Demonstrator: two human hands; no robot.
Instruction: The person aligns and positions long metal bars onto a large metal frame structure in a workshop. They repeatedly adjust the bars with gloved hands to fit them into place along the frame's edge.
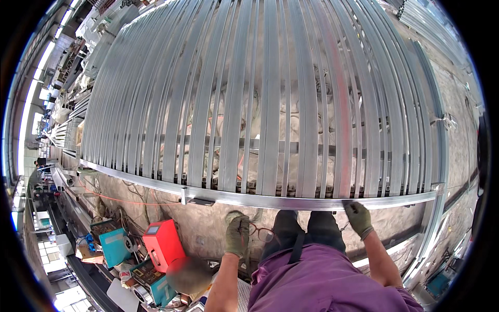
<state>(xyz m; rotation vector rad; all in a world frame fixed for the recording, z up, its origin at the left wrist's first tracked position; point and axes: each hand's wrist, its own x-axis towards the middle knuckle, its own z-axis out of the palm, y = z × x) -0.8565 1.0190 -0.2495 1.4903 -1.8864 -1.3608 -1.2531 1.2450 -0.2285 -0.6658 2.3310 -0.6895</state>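
Note:
My left hand (237, 233), in a green work glove, hangs in front of the long metal front rail (249, 199), apart from it. Its fingers are closed, and a pair of eyeglasses (261, 232) with thin reddish frames sticks out at its right side. My right hand (358, 219), gloved the same way, reaches up to the rail's near edge at the right. Its fingers are curled there, and what they grip is hidden. Beyond the rail, long grey metal profiles (269, 104) lie side by side with gaps between them, their near ends close to the rail.
On the left stand a red machine (163, 244) with a handle and teal-sided boxes (114, 247). An orange cable (119, 198) runs along the concrete floor toward the rail. A dark clamp-like piece (200, 202) sits on the rail. More metal stock (431, 26) is stacked at the far right.

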